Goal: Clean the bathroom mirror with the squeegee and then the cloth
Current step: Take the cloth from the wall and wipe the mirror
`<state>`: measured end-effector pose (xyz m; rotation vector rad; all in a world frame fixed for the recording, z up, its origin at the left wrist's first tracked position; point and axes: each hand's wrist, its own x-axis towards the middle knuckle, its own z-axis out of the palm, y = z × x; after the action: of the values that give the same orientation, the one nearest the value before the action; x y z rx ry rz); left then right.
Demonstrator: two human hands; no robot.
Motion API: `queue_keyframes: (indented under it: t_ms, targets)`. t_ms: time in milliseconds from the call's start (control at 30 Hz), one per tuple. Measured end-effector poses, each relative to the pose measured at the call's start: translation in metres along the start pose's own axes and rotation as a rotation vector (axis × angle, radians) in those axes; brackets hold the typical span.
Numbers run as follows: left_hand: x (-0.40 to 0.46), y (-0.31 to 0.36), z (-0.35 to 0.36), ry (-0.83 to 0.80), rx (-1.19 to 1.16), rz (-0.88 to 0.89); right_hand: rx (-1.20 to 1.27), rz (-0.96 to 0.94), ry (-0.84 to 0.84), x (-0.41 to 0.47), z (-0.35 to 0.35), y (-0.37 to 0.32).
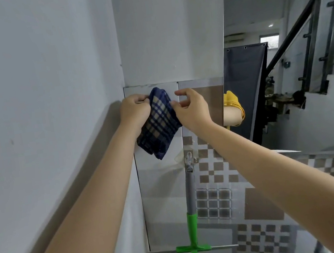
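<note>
- Cloth: a folded navy-and-tan checked cotton cloth [158,125], held up against the tiled wall near its upper left corner, its lower end hanging free.
- Left hand [135,110]: fingers clenched round the cloth's upper left edge, grasping it.
- Right hand [191,109]: thumb and forefinger pinch the cloth's right edge; the other fingers are raised and loosely curled.
- Handling, judged: the cloth looks light, soft and limp, with no fragility; it will droop wherever it is unsupported. Best gathered into a flat pad under one palm, edges tucked in, so that it wipes evenly.
- Squeegee: a grey-shafted squeegee with a bright green plastic neck and crossbar [191,216], hanging upright from a clear wall hook [188,157], blade lowest, near the wall's bottom edge. Judged stiff and light; the grey shaft is the place to take hold.
- Mirror: a tall frameless mirror [282,65] along the tiled wall's right edge, reflecting a stair rail and a dark hanging sheet.
- Surface: glossy grey tiles [213,184] with brown chequer patterns.
- Room: plain white painted walls [35,81] meeting in a corner at left.
</note>
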<state>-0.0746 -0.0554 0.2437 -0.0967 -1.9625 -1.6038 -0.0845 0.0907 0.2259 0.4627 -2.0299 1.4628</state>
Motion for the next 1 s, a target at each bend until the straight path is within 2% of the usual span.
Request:
queue_keyframes:
  t_ms: [233, 433, 600, 700, 800, 1000]
  targets:
    - [0.000, -0.005, -0.004, -0.016, -0.270, -0.062, 0.139, 0.001, -0.076, 0.006, 0.005, -0.003]
    - [-0.005, 0.004, -0.007, 0.023, -0.374, 0.021, 0.195, -0.063, -0.088, 0.009, -0.003, -0.016]
    - [-0.018, 0.020, -0.013, 0.018, -0.438, 0.070, 0.358, -0.100, -0.181, 0.000, -0.015, -0.030]
    - [-0.034, 0.031, -0.014, -0.025, -0.437, 0.087, 0.444, -0.102, -0.189, -0.010, -0.024, -0.037]
    - [-0.049, 0.039, -0.017, -0.134, -0.385, 0.099, 0.453, -0.109, -0.151, -0.020, -0.031, -0.041]
    - [-0.074, 0.065, -0.024, -0.253, -0.255, 0.103, 0.288, -0.185, -0.077, -0.048, -0.048, -0.043]
